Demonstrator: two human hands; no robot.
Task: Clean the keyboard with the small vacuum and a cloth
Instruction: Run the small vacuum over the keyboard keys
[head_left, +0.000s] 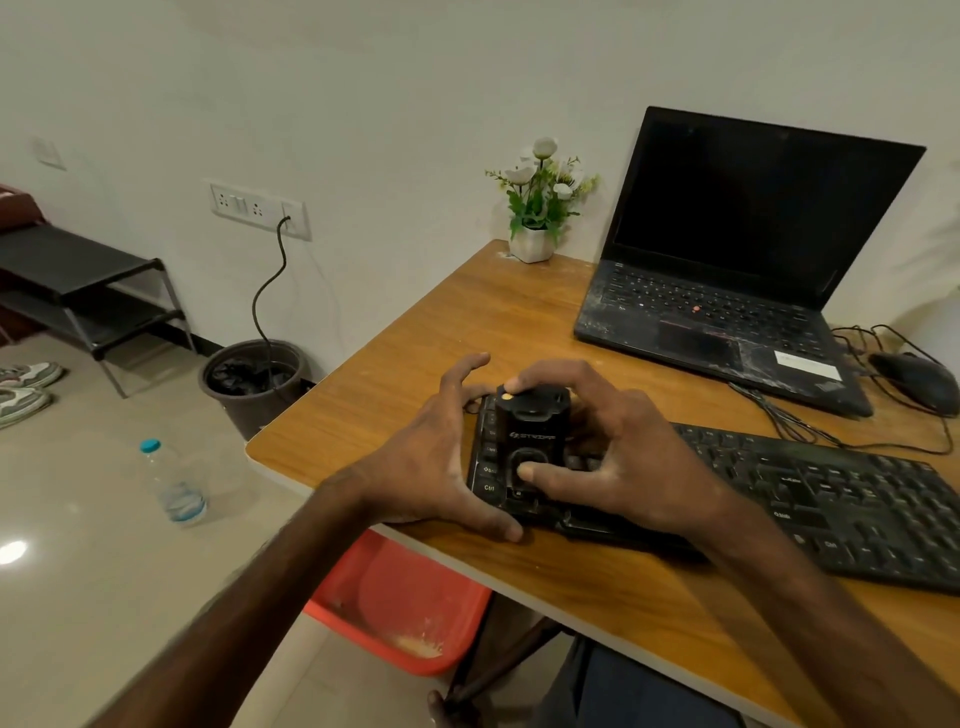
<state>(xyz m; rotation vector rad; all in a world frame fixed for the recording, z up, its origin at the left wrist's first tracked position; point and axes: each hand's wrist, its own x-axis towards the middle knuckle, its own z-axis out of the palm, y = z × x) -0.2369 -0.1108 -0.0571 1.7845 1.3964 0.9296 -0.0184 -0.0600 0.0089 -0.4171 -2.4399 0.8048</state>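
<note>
Keyboard (831, 499): right hand (623, 457) grips vacuum (530, 421), left hand (431, 457) splayed on end; bin (249, 402) black-lined

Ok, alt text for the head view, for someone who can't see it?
The right hand holds a small black vacuum upright on the left end of a black keyboard, while the left hand rests at that end. A dusty open laptop and a mouse sit behind on the wooden table.

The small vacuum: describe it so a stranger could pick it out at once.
Start at the wooden table, then find the black keyboard along its near edge. On the keyboard's left end stands the small vacuum, gripped by the right hand. It is the only upright, boxy black thing there, with a pale logo on its side.
</note>
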